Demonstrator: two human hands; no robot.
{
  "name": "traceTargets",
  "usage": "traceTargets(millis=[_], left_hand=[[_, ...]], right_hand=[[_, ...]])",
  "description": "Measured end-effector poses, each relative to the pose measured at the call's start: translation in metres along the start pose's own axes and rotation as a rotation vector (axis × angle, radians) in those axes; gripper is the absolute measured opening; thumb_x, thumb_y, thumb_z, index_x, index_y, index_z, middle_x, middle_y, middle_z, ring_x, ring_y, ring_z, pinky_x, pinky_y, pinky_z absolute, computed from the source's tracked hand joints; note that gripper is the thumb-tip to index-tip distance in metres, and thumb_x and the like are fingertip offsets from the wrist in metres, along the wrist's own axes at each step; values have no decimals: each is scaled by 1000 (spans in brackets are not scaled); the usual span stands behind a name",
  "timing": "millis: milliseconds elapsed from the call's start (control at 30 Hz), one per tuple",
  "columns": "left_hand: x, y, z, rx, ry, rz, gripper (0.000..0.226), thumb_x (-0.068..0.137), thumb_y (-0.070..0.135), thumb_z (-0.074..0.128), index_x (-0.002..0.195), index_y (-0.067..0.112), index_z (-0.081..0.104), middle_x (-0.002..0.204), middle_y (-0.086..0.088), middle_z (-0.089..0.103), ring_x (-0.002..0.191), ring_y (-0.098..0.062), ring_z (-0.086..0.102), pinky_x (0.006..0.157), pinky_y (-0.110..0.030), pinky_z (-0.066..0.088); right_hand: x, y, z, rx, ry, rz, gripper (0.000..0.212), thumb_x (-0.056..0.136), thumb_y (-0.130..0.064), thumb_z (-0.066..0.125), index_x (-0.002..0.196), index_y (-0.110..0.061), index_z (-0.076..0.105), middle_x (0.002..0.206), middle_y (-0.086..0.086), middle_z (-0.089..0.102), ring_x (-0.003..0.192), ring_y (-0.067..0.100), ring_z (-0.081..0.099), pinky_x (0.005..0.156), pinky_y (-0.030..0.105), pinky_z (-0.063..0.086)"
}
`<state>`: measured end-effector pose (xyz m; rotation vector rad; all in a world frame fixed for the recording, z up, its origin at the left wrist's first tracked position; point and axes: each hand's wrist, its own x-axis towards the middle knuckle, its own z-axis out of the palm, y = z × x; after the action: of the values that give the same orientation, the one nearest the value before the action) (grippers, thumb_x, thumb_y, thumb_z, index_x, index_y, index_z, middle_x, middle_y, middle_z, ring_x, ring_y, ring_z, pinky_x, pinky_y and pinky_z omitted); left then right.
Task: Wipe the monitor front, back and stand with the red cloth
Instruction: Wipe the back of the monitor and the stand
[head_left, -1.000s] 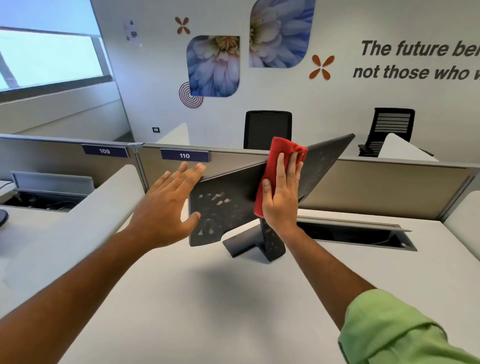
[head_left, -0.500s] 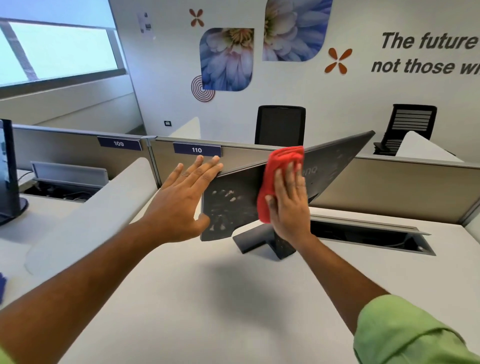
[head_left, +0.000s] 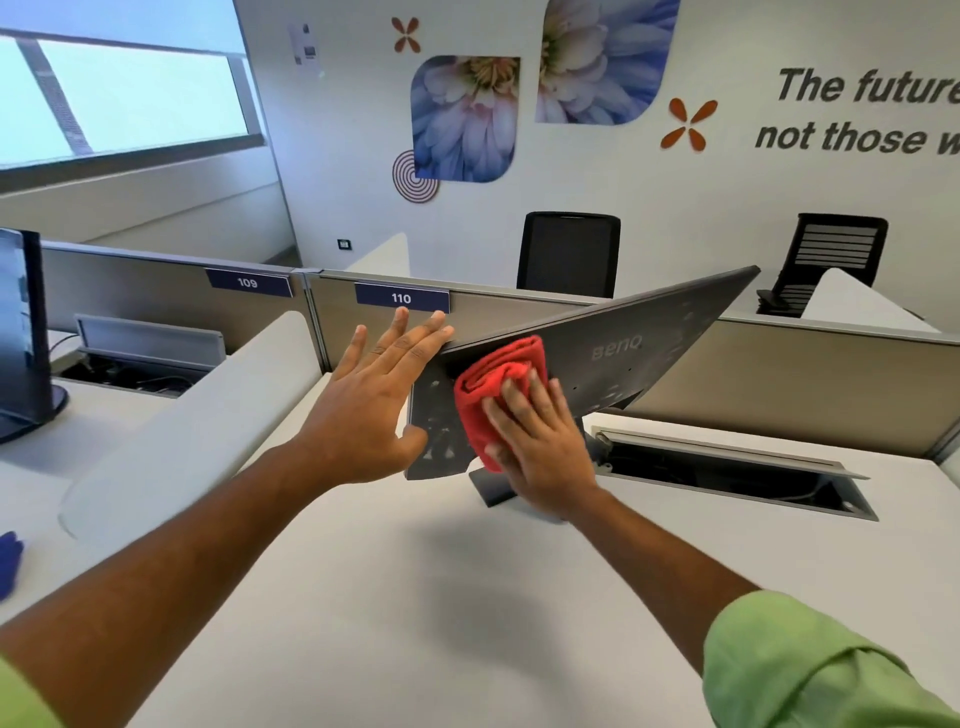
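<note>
The dark grey monitor (head_left: 639, 353) stands on the white desk with its back turned to me, and light smudges speckle that back. My right hand (head_left: 540, 447) presses the folded red cloth (head_left: 493, 395) flat against the lower left part of the back, over the stand. Only a corner of the stand's base (head_left: 491, 491) shows under my right hand. My left hand (head_left: 374, 405) lies flat with fingers spread against the monitor's left edge, the thumb hooked under it. The screen side is hidden.
An open cable tray (head_left: 737, 473) is set into the white desk (head_left: 415, 597) right of the monitor. Partitions (head_left: 779, 384) labelled 109 and 110 run behind. A second monitor (head_left: 23, 338) stands at far left beyond a curved white divider (head_left: 197, 410). Two black chairs stand by the wall.
My right hand has slid the red cloth down and to the left across the monitor's back, from its upper middle to the lower left. My left hand stays on the left edge.
</note>
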<state>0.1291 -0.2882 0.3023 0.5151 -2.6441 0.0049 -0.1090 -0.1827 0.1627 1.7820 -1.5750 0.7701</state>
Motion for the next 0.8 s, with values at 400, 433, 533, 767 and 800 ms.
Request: traceTargets(millis=[400, 433, 533, 767, 800], left_hand=[[-4, 2, 5, -28, 50, -33, 103, 78, 25, 72, 159, 35, 11, 167, 21, 0, 154, -12, -16, 123, -60, 0], [-5, 2, 5, -32, 49, -31, 102, 78, 26, 72, 160, 35, 11, 167, 20, 1, 154, -12, -16, 123, -60, 0], [-4, 4, 4, -27, 55, -26, 101, 78, 26, 71, 160, 34, 11, 168, 18, 1, 154, -11, -16, 124, -59, -2], [1, 12, 13, -61, 129, -61, 100, 80, 28, 71, 160, 31, 12, 168, 15, 7, 155, -12, -12, 124, -58, 0], [0, 12, 14, -70, 139, -68, 100, 80, 28, 70, 161, 31, 12, 168, 15, 7, 155, -12, -12, 124, -58, 1]], right_hand=[[41, -46, 2, 128, 227, 340, 73, 106, -30, 59, 166, -18, 20, 175, 15, 9, 161, 47, 3, 130, 61, 13], [32, -47, 7, 93, 168, 258, 73, 107, -32, 59, 167, -22, 17, 176, 10, 6, 161, 45, 4, 130, 61, 15], [12, -29, 7, -3, 46, 82, 66, 111, -41, 48, 166, -27, 17, 177, 0, 0, 162, 39, 6, 127, 63, 23], [49, -37, -17, 55, 166, 250, 73, 106, -42, 56, 166, -22, 19, 175, 12, 14, 162, 40, 9, 130, 61, 14], [54, -43, -17, 68, 187, 266, 74, 105, -40, 59, 165, -21, 21, 174, 14, 17, 162, 42, 9, 130, 61, 14]])
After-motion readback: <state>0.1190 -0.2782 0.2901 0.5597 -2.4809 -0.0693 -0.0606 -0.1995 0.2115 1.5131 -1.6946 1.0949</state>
